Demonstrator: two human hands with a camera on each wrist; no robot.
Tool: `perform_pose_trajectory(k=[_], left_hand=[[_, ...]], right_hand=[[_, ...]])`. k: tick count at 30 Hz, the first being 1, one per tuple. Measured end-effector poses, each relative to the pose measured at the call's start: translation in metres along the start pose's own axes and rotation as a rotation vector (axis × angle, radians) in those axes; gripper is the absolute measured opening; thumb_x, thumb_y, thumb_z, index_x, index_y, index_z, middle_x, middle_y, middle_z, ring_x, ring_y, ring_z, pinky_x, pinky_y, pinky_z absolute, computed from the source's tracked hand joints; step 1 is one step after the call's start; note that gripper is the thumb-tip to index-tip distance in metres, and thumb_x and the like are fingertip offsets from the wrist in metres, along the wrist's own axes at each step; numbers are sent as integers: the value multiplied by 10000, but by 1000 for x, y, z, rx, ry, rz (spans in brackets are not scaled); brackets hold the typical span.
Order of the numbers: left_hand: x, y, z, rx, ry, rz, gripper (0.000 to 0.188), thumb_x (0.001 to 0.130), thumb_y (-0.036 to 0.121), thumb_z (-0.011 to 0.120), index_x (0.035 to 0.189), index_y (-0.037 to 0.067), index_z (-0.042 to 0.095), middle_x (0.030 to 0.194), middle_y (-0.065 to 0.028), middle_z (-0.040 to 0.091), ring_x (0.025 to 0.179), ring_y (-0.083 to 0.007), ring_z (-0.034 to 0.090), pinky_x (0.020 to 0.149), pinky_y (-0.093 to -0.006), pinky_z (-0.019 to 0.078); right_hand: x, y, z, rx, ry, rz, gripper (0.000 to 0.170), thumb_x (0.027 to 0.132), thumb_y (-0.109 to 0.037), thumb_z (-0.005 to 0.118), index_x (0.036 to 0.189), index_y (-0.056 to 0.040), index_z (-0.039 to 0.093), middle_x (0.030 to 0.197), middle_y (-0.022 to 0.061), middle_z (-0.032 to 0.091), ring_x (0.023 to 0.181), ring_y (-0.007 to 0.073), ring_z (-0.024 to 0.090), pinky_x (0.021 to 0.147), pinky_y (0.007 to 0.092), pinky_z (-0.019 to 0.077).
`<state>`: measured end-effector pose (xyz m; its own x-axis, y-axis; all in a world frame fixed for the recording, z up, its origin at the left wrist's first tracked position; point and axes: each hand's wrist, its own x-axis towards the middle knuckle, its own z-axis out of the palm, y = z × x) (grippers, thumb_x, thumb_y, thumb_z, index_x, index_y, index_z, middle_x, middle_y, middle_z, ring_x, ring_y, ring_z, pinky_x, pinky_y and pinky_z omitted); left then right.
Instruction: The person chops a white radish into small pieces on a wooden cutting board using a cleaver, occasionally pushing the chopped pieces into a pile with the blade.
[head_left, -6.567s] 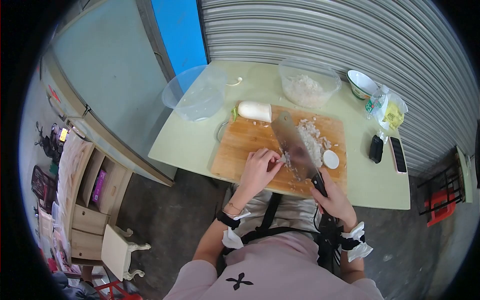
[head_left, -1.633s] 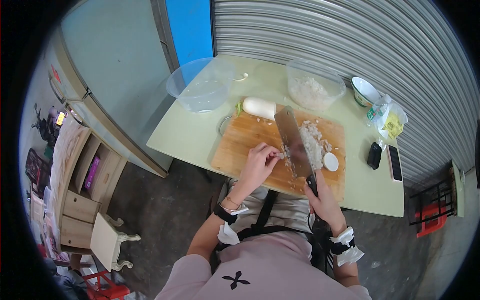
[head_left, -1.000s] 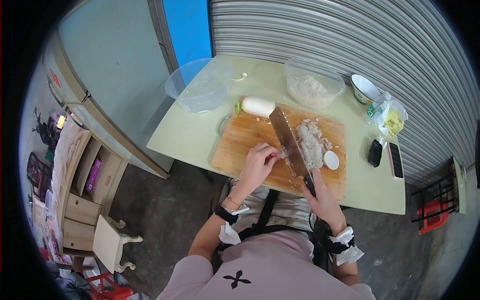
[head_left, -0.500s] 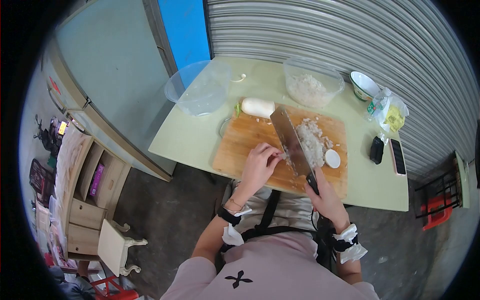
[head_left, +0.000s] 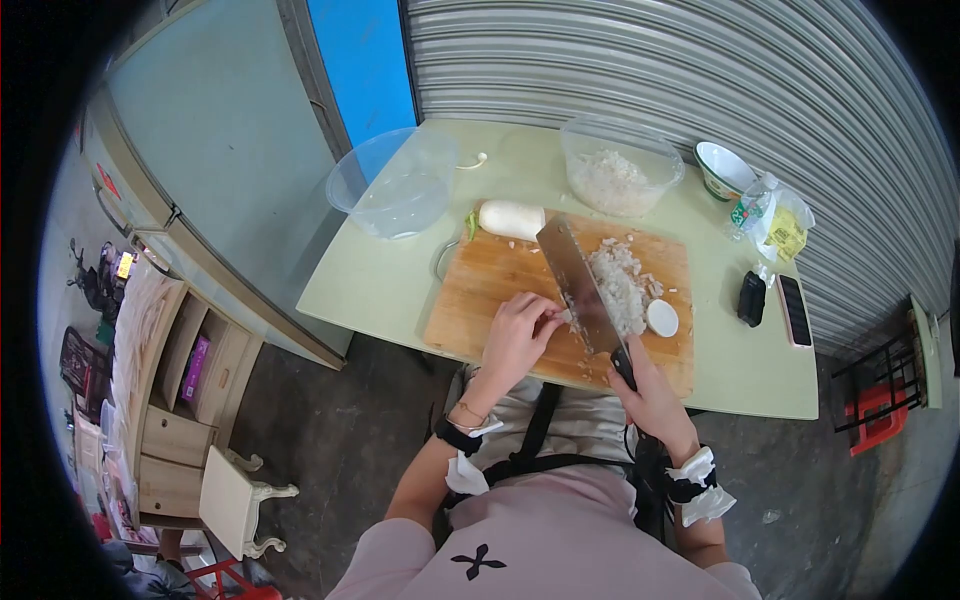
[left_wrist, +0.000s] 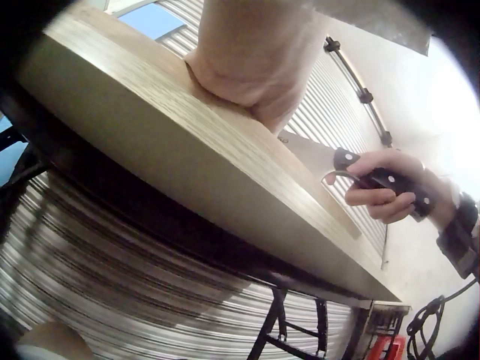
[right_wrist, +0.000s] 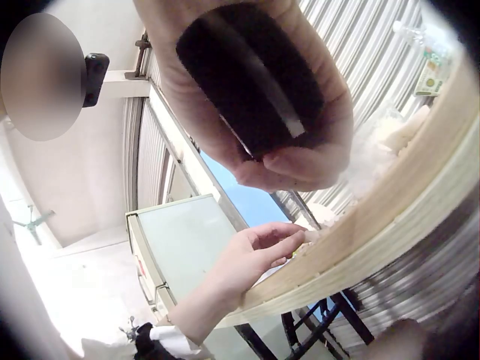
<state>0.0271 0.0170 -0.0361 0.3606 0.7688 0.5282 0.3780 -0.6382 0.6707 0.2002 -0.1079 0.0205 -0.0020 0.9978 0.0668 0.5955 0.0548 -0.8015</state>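
My right hand (head_left: 655, 400) grips the black handle of a cleaver (head_left: 580, 285), its broad blade slanting across the wooden cutting board (head_left: 490, 285). In the right wrist view the dark handle (right_wrist: 251, 79) fills much of the palm. Close to the blade's left side, my left hand (head_left: 515, 335) pinches a small white piece (head_left: 565, 315), apparently radish, mostly covered by the fingertips. Right of the blade lies a heap of chopped white radish (head_left: 622, 290). A large cut white radish (head_left: 511, 219) with a green stem end rests at the board's far edge.
A white round disc (head_left: 662, 318) lies beside the heap. Behind the board stand a clear basin (head_left: 395, 190) and a clear tub (head_left: 622, 170) with shredded white food. A bowl (head_left: 724, 170), a bottle (head_left: 752, 205), a black case (head_left: 752, 298) and a phone (head_left: 795, 310) are at right.
The blade rocks between flatter and more upright tilts beside the left fingertips. Both hands keep nearly the same places and holds. The head view shifts slightly.
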Motion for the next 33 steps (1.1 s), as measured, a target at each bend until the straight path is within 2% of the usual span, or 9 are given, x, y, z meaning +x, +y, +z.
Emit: perform_pose_trajectory(k=[10, 12, 13, 15, 22, 25, 28, 30, 33], left_hand=[[-1, -1, 1, 73, 17, -5, 121, 773, 109, 677, 868, 68, 615, 784, -39, 607, 794, -229, 582, 763, -363, 422], [-1, -1, 1, 70, 19, -8, 123, 771, 108, 679, 863, 67, 608, 781, -39, 608, 790, -231, 583, 763, -364, 422], [-1, -1, 1, 66, 21, -9, 126, 770, 108, 680, 859, 67, 601, 777, -39, 610, 786, -232, 583, 764, -364, 421], [-1, 0, 1, 72, 25, -6, 127, 768, 107, 681, 852, 66, 596, 773, -40, 611, 784, -233, 584, 765, -364, 421], [1, 1, 0, 76, 75, 60, 137, 737, 79, 705, 774, 54, 576, 724, -49, 587, 662, -218, 567, 713, -349, 424], [-2, 1, -1, 76, 16, 8, 131, 756, 88, 680, 796, 59, 559, 786, -42, 589, 811, -237, 568, 780, -366, 408], [-2, 1, -2, 59, 2, 6, 130, 754, 84, 680, 791, 59, 557, 782, -42, 585, 813, -238, 568, 781, -367, 405], [-2, -1, -1, 50, -6, 5, 129, 753, 82, 679, 787, 60, 557, 782, -42, 585, 813, -239, 568, 781, -367, 405], [-1, 0, -1, 49, -22, 2, 127, 752, 79, 678, 781, 61, 556, 780, -43, 583, 809, -240, 566, 782, -365, 405]], right_hand=[[2, -8, -9, 85, -116, 239, 355, 894, -131, 536, 1174, -20, 350, 729, 257, 550, 709, 461, 559, 594, 469, 419], [4, 11, -4, -33, -48, -67, 457, 904, -109, 516, 1295, -2, 306, 652, 87, 544, 411, 156, 507, 396, 295, 410], [4, 10, -5, -34, -52, -66, 457, 904, -109, 516, 1295, -2, 306, 652, 87, 544, 411, 156, 507, 396, 295, 410], [7, 2, -11, -66, -86, -34, 355, 888, -147, 538, 1163, -17, 354, 781, 256, 559, 752, 459, 558, 628, 470, 421], [5, -6, -9, -86, -44, -21, 354, 885, -142, 542, 1157, -6, 360, 784, 252, 565, 758, 461, 552, 627, 464, 421], [5, -11, -9, -46, -100, 108, 350, 885, -138, 543, 1154, -6, 362, 771, 241, 570, 677, 432, 569, 593, 453, 427], [5, -1, -6, -59, -42, -64, 327, 894, -131, 529, 1145, -19, 352, 715, 198, 567, 524, 340, 575, 499, 413, 433], [5, -11, -12, 67, -122, 139, 308, 904, -127, 514, 1138, -33, 336, 687, 159, 552, 429, 241, 548, 417, 367, 423], [7, -8, -16, 76, -149, 113, 303, 909, -123, 504, 1137, -38, 323, 677, 135, 535, 416, 202, 534, 383, 334, 414]])
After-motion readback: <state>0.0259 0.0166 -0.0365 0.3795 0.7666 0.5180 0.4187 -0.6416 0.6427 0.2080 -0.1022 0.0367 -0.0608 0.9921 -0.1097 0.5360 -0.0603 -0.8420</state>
